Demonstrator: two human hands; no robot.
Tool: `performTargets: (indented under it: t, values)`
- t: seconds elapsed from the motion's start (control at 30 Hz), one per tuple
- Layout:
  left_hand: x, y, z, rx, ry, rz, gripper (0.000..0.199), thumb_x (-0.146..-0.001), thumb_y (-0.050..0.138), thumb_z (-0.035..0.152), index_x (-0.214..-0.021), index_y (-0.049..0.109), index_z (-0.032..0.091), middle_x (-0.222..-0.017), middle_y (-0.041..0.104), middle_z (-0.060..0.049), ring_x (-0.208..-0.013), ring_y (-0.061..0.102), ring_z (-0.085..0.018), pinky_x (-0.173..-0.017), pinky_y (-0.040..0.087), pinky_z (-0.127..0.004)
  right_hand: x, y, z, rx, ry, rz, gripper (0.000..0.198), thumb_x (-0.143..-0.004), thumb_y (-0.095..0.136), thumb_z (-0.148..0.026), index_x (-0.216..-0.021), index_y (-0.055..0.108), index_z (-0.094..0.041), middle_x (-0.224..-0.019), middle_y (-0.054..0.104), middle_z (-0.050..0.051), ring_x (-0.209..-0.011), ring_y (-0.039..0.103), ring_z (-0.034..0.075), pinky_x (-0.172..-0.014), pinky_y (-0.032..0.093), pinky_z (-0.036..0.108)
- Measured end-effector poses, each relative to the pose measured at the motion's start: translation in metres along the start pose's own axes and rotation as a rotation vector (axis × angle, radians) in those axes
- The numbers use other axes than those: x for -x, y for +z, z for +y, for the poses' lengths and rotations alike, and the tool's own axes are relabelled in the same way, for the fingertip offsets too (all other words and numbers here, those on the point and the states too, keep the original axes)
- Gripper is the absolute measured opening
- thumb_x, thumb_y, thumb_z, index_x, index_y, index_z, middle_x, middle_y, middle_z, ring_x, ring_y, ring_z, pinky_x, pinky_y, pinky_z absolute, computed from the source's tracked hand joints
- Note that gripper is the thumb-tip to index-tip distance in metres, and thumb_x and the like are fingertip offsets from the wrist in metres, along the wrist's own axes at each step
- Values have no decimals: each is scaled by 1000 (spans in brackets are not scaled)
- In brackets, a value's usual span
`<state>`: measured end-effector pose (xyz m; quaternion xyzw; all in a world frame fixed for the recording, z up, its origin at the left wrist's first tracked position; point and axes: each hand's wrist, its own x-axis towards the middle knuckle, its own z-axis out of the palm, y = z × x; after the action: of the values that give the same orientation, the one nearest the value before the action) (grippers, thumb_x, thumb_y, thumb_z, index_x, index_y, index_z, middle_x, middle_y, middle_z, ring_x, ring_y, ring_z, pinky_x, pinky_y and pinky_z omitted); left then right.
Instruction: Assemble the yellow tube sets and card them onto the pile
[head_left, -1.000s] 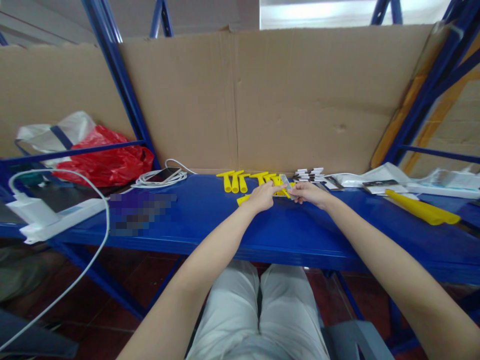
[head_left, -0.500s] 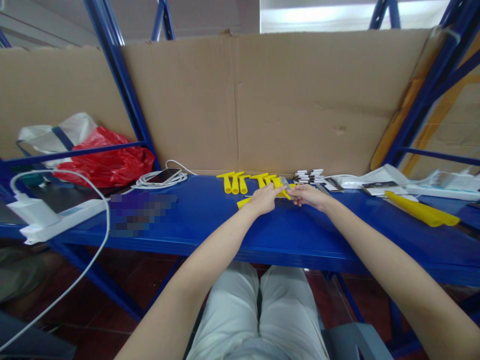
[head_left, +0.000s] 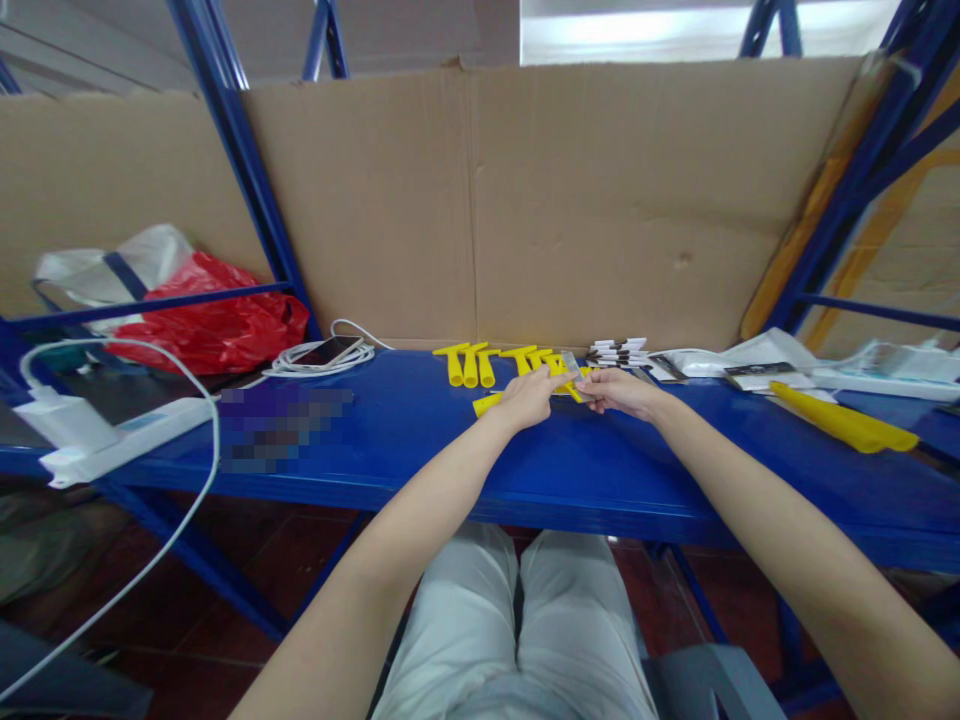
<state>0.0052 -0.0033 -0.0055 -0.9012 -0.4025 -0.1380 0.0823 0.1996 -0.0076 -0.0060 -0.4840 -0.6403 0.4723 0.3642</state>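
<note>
My left hand (head_left: 527,398) is closed around a yellow T-shaped scraper (head_left: 487,404), whose handle end sticks out on the left below the wrist. My right hand (head_left: 611,390) pinches a small, clear flat strip (head_left: 573,368) against the scraper's head; what the strip is, I cannot make out. Fingertips of both hands nearly meet there. Just behind my left hand lie more yellow scrapers (head_left: 517,358), partly hidden by it. Three others (head_left: 470,370) stand side by side to the left, handles toward me.
Small black-and-white packets (head_left: 619,352) are piled behind my right hand. Farther right lie yellow plastic sheeting (head_left: 840,418) and a white power strip (head_left: 892,380). On the left are a coiled white cable (head_left: 322,358), a red bag (head_left: 217,315) and a plugged-in charger (head_left: 71,425). Cardboard (head_left: 600,200) walls the back.
</note>
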Motion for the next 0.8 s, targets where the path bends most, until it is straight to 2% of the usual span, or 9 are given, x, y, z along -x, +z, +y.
performTargets:
  t: [0.33, 0.57, 0.8]
  values:
    - [2, -5, 5, -13, -11, -23, 62, -86, 40, 10, -143, 37, 34, -113, 55, -8, -105, 57, -23, -84, 46, -32, 0, -2, -1, 26, 30, -40, 41, -60, 79, -46, -64, 51, -16, -54, 50, -4, -48, 46, 6, -45, 36, 18]
    - [4, -10, 10, -11, -19, -21, 62, -85, 40, 9, -143, 38, 33, -116, 54, -9, -110, 55, -24, -86, 46, -32, 6, -3, -8, -87, 94, -52, 25, -71, 74, -31, -71, 54, -16, -56, 54, -2, -52, 54, 9, -47, 40, 19]
    - [2, -5, 5, -14, -44, 15, 65, -86, 39, 8, -144, 33, 35, -119, 52, -8, -109, 55, -23, -86, 47, -33, 6, -9, -8, -107, 85, -68, 14, -79, 66, -23, -74, 55, -17, -58, 57, 1, -53, 56, 11, -48, 42, 19]
